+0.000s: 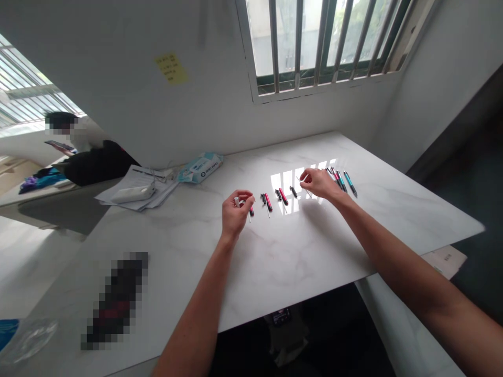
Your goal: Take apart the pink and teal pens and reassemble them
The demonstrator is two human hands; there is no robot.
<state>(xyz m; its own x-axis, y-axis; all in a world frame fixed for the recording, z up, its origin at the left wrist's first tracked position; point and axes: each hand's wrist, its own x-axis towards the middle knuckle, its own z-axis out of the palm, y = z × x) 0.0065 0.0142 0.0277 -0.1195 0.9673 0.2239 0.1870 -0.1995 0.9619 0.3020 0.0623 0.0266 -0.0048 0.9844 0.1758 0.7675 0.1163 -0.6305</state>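
Observation:
My left hand (236,213) is curled above the table around a small white cylinder (237,201). Under its fingers lies a partly hidden red-and-black pen piece (252,211). To the right, my right hand (320,183) pinches a thin stick that looks like a pen refill (298,179). Between the hands lie taken-apart pens: a red barrel (268,202) beside a black part (263,199), another red barrel (283,197) beside a black part (279,195), and a single black part (293,192). Thin pale refills lie near them. Beyond my right hand several whole pens (349,183) lie side by side, one of them teal.
The white marbled table (188,251) stands against a wall under a barred window. At the back left are a wipes pack (201,167), papers and a white device (133,193). A blurred dark object (116,301) and clear plastic (33,340) lie front left. Another person sits far left.

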